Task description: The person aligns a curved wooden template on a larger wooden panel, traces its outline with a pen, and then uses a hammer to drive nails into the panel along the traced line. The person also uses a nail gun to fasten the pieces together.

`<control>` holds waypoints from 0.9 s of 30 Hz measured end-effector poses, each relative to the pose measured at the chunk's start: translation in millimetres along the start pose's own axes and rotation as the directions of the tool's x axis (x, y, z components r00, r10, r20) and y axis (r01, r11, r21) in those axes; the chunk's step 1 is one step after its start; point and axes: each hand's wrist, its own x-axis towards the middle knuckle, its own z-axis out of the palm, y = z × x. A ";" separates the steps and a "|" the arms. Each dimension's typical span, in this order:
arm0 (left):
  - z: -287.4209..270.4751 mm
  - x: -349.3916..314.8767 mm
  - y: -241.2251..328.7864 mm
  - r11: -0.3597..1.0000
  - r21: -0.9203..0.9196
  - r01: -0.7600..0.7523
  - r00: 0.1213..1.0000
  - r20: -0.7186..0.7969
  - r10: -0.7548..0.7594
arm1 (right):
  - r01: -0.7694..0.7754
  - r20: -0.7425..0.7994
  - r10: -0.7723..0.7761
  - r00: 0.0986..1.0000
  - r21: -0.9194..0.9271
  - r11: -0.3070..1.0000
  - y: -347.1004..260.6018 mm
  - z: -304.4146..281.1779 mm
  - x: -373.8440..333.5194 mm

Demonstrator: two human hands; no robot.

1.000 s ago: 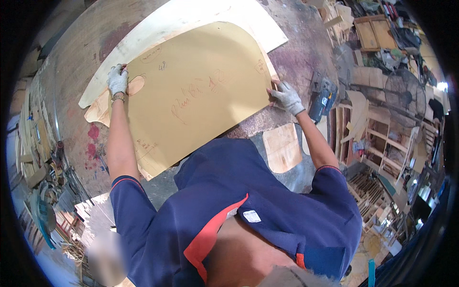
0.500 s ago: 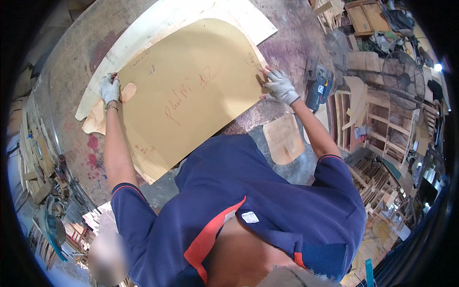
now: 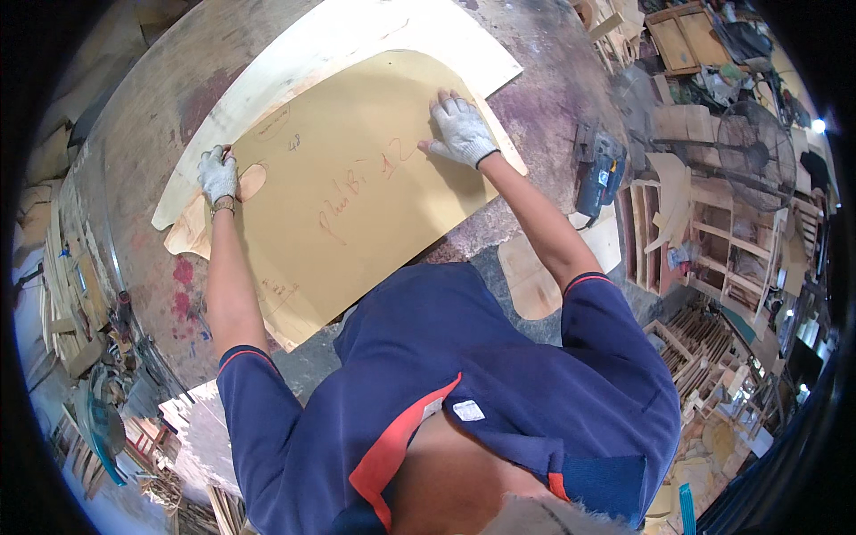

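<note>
Worn brown tabletop spreads across my remote view: at left, the white-knit-gloved left hand touches the edge of a tan, round-cornered flat sheet; whether it grips, I cannot tell. That sheet lies centrally, partly over an off-white panel, the white-gloved right hand spread flat on the sheet's right part, left of a blue-and-black power tool.

Before me is a worn counter, blotched purple and red. Directly on it I have a white board, a partly covered pale wood panel and, toward the right, a blue-black power tool.
</note>
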 end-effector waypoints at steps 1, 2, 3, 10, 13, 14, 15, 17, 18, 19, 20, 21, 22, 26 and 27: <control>-0.9 -0.6 4.2 1.000 0.023 -0.006 0.999 -0.033 0.007 | -0.060 0.078 0.058 0.995 0.022 0.998 0.9 10.5 2.4; -2.1 -3.6 7.3 0.996 0.086 0.021 0.999 -0.040 -0.018 | -0.088 0.063 0.090 0.994 -0.029 0.996 2.8 20.6 2.7; -0.5 -7.1 12.9 0.997 0.083 0.002 0.997 -0.082 0.005 | -0.083 0.005 0.083 0.997 -0.052 0.995 4.4 30.0 1.3; 24.3 -112.9 39.4 0.962 0.244 0.121 0.986 -0.142 -0.088 | -0.076 0.000 0.077 0.997 -0.108 0.991 7.1 50.4 7.5; 29.1 -168.8 25.8 0.967 0.121 0.224 0.938 -0.295 -0.180 | -0.050 -0.013 0.049 0.999 -0.114 0.992 9.0 46.8 11.9; 28.6 -187.7 22.1 0.959 0.106 0.264 0.927 -0.301 -0.222 | -0.059 -0.004 0.059 0.998 -0.148 0.987 9.4 45.9 11.7; 26.8 -203.9 18.4 0.949 0.090 0.302 0.915 -0.308 -0.261 | -0.034 -0.037 0.030 0.999 -0.113 0.993 8.9 45.2 11.4; 20.0 -239.3 8.2 0.923 0.026 0.385 0.858 -0.379 -0.347 | -0.047 -0.024 0.044 0.999 -0.126 0.991 8.7 43.4 10.2; 15.6 -254.3 3.2 0.893 0.001 0.450 0.840 -0.341 -0.423 | -0.029 -0.034 0.026 0.999 -0.114 0.993 8.5 42.7 10.6; 11.6 -267.6 0.0 0.856 0.097 0.507 0.784 -0.465 -0.412 | -0.025 -0.034 0.021 0.999 -0.108 0.994 7.9 41.0 10.1; 8.2 -276.9 -3.0 0.827 0.033 0.561 0.755 -0.429 -0.496 | -0.040 -0.011 0.039 0.999 -0.106 0.994 6.8 39.4 10.4; 4.7 -282.9 -6.5 0.791 -0.028 0.611 0.722 -0.389 -0.572 | -0.047 0.008 0.048 0.999 -0.108 0.993 5.6 36.7 10.5; 2.1 -287.8 -8.8 0.743 -0.084 0.663 0.674 -0.364 -0.643 | -0.031 -0.008 0.031 0.999 -0.102 0.994 3.1 34.2 10.7; -4.1 -283.7 -17.1 0.707 -0.202 0.678 0.601 -0.401 -0.691 | -0.192 0.069 0.203 0.977 -0.137 0.972 -9.9 21.0 9.8; -5.4 -280.9 -19.8 0.669 -0.313 0.675 0.568 -0.359 -0.741 | -0.290 0.085 0.305 0.949 -0.155 0.944 -13.9 18.7 9.3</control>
